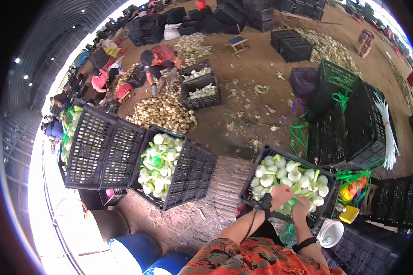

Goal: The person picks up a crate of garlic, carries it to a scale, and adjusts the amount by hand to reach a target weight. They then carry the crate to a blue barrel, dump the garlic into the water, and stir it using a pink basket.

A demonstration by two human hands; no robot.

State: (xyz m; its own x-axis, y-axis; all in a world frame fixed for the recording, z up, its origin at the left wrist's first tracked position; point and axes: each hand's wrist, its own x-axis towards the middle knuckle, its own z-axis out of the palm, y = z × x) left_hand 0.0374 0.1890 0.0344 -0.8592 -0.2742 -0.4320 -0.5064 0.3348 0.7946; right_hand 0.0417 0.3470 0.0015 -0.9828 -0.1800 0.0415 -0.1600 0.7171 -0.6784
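My left hand [281,196] is over the near edge of a black plastic crate [246,190], its fingers drawn together. Close beside it, my right hand [301,207] is also closed, fingertips almost meeting those of the left. Something thin and pale seems to lie between them, too small to make out. White bulbs [294,175] with green stem stubs, like garlic or onions, fill the crate around both hands. A patch of green net or film [287,208] shows below my fingers. Dark straps circle both wrists.
To the left stands another crate of white bulbs [158,169] beside stacked black crates [105,146]. Blue barrels [140,250] are near my feet. On the right are a white bucket [331,233], a yellow block [349,214] and white ties [386,128]. People crouch by a bulb pile [163,110].
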